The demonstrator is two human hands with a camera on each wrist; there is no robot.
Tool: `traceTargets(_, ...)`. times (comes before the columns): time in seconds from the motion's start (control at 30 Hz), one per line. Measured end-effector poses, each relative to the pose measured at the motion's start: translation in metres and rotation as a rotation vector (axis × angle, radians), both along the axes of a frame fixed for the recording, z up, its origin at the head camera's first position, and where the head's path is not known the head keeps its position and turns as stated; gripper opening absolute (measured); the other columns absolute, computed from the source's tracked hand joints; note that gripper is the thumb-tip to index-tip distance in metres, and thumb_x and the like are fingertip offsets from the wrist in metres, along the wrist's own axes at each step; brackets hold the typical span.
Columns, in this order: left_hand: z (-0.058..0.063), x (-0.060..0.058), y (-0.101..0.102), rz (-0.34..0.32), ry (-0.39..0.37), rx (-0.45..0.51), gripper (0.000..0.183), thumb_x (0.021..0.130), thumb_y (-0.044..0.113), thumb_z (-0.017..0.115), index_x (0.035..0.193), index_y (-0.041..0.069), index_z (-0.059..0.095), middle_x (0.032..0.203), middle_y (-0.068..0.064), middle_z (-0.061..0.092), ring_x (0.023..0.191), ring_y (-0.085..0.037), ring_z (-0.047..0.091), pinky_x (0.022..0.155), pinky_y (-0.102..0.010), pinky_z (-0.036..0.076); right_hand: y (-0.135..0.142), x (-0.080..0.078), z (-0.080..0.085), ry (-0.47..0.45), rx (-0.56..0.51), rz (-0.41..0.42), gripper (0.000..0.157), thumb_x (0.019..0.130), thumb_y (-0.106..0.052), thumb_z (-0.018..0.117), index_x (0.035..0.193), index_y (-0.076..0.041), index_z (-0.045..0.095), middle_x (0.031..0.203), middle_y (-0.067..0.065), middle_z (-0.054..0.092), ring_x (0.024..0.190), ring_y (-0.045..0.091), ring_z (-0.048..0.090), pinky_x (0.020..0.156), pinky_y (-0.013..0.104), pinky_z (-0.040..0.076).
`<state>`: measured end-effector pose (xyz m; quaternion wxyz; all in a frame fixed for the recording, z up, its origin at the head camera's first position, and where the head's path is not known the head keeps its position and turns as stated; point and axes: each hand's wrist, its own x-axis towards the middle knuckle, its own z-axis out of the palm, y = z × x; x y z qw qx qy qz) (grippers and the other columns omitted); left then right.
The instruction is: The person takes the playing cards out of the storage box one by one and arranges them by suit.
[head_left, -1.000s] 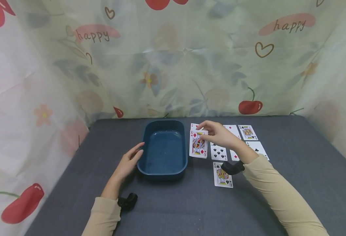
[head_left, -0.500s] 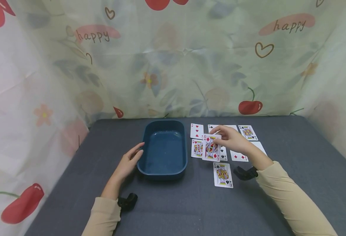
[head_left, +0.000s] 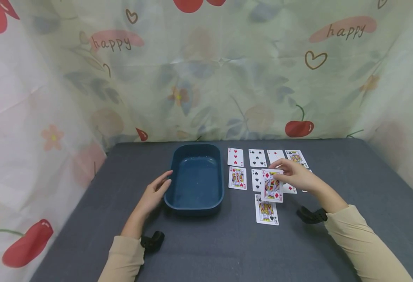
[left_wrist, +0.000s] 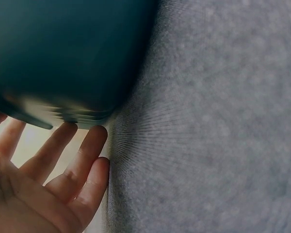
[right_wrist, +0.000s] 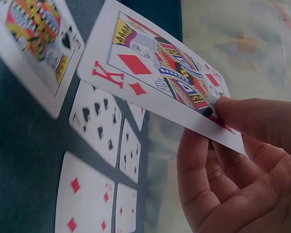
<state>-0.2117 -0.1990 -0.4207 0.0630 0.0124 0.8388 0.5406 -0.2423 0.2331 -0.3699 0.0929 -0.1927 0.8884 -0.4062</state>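
My right hand [head_left: 294, 174] pinches a king of diamonds [right_wrist: 160, 68] between thumb and fingers, face up, at the table's right side. In the head view this card covers part of a seven of spades [head_left: 256, 179] and the top of a king of spades [head_left: 267, 215]. My left hand [head_left: 153, 194] rests its fingertips against the left wall of a dark blue plastic basin [head_left: 169, 194]. Its fingers [left_wrist: 89, 150] are loosely extended in the left wrist view. Left of the held card lies a king of hearts [head_left: 237, 178].
At the back lie a three of hearts [head_left: 235, 157], a spade card [head_left: 257, 158], a diamond card [head_left: 275, 155] and a king of clubs [head_left: 294, 156]. Another diamond card [head_left: 289, 189] and one mostly hidden card lie under the right hand. A patterned curtain [head_left: 220, 78] hangs behind the grey table [head_left: 206, 250].
My right hand has carried the king of diamonds rightward and nearer from over the king of hearts, uncovering it and the cards behind. The left hand and basin have stayed put.
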Motion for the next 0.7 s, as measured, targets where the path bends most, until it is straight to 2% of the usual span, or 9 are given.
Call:
traceTargets(0.13, 0.0, 0.0, 0.0, 0.003, 0.001, -0.001, 0.048, 0.097, 0.043, 0.043, 0.143, 0.029, 0.036, 0.147, -0.015, 0.037, 0.135, -0.032, 0.037, 0.106, -0.055, 0.034, 0.014, 0.005, -0.003, -0.029, 0.004, 0.006, 0.031, 0.091, -0.015, 0.06, 0.117, -0.001, 0.053, 0.117, 0.022, 0.059, 0.083, 0.008, 0.059, 0.071, 0.024, 0.049)
traceTargets(0.33, -0.001, -0.001, -0.001, 0.0, 0.0, -0.006, 0.048, 0.098, 0.042, 0.042, 0.144, 0.028, 0.035, 0.148, -0.015, 0.036, 0.135, -0.032, 0.037, 0.107, -0.055, 0.033, 0.032, 0.009, -0.009, -0.079, -0.001, 0.007, 0.032, 0.091, -0.016, 0.06, 0.117, 0.001, 0.052, 0.091, 0.012, 0.064, 0.072, 0.003, 0.055, 0.065, 0.026, 0.049)
traceTargets(0.5, -0.002, -0.002, -0.001, -0.002, -0.006, -0.007, 0.049, 0.098, 0.042, 0.042, 0.144, 0.028, 0.035, 0.149, -0.016, 0.034, 0.136, -0.033, 0.035, 0.107, -0.055, 0.032, 0.042, 0.01, -0.015, -0.139, -0.023, 0.048, 0.033, 0.091, -0.014, 0.06, 0.117, 0.003, 0.051, 0.093, 0.012, 0.063, 0.073, 0.002, 0.055, 0.065, 0.024, 0.049)
traceTargets(0.6, 0.004, 0.0, 0.001, 0.003, -0.018, -0.007, 0.048, 0.098, 0.039, 0.043, 0.144, 0.027, 0.035, 0.148, -0.016, 0.035, 0.136, -0.033, 0.035, 0.107, -0.055, 0.033, 0.046, 0.011, -0.017, -0.178, -0.025, 0.064, 0.034, 0.09, -0.015, 0.06, 0.118, 0.003, 0.05, 0.092, 0.012, 0.064, 0.074, 0.002, 0.056, 0.066, 0.024, 0.05)
traceTargets(0.7, 0.014, 0.006, 0.005, 0.007, -0.027, -0.005, 0.046, 0.099, 0.033, 0.043, 0.144, 0.023, 0.036, 0.147, -0.018, 0.036, 0.135, -0.034, 0.037, 0.107, -0.055, 0.033, 0.048, 0.012, -0.019, -0.213, -0.021, 0.076, 0.036, 0.09, -0.016, 0.06, 0.118, 0.004, 0.049, 0.089, 0.01, 0.063, 0.074, 0.003, 0.057, 0.066, 0.025, 0.051)
